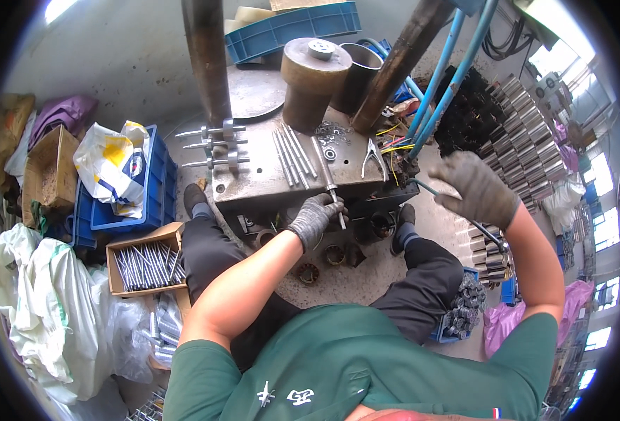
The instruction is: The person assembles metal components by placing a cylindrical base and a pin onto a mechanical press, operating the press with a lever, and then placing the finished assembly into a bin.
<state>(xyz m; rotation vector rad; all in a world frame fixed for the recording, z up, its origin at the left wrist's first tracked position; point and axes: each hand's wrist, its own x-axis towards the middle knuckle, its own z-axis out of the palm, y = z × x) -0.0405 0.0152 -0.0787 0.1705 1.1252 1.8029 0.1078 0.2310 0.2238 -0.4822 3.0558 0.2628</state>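
My left hand (317, 219), in a grey work glove, is closed around the near end of a slim metal shaft (327, 175). The shaft's thicker far part lies over the front edge of a steel press table (254, 184). My right hand (480, 189), also gloved, is raised at the right over a long lever (426, 186) that runs beneath it; its fingers look apart, and contact with the lever is unclear. Several bare metal rods (292, 156) lie left of the shaft. Pliers (374, 160) and small rings (331, 133) are to its right.
Shafts with fitted discs (215, 146) sit at the table's left. A heavy round steel block (315, 77) stands between two posts. At left are a blue crate (157, 175) and a carton of rods (148, 266). Stacked metal cylinders (524, 130) fill the right.
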